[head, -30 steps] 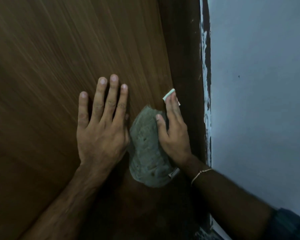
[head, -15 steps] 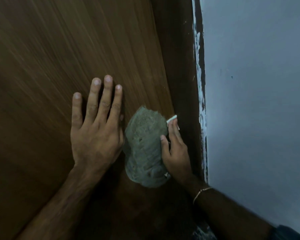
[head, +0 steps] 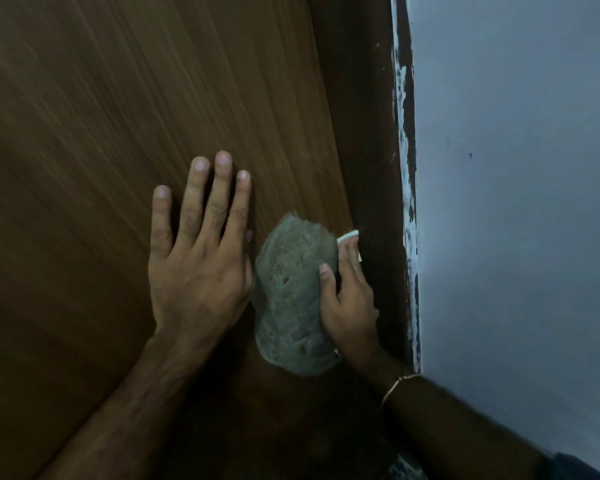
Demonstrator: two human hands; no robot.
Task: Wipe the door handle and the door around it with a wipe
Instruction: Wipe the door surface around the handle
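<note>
Wipe [head: 347, 236] first: a small white fold of it peeks out at the tips of the right hand [head: 349, 299], pressed against the brown wooden door [head: 118, 133] right at its edge, just beside the dark door frame [head: 364, 133]. Right-hand fingers are together, pinning the wipe to the wood, with the thumb lying across a grey-green lumpy mass [head: 293, 296] that sits on the door between the two hands; what it is, I cannot tell. Left hand [head: 198, 261] is flat on the door just beside that mass, palm down, fingers long and slightly spread, gripping nothing. A thin bracelet [head: 397, 386] circles the right wrist. Beyond the frame, rough white paint smears lead onto a pale blue-grey wall [head: 516, 202].
</note>
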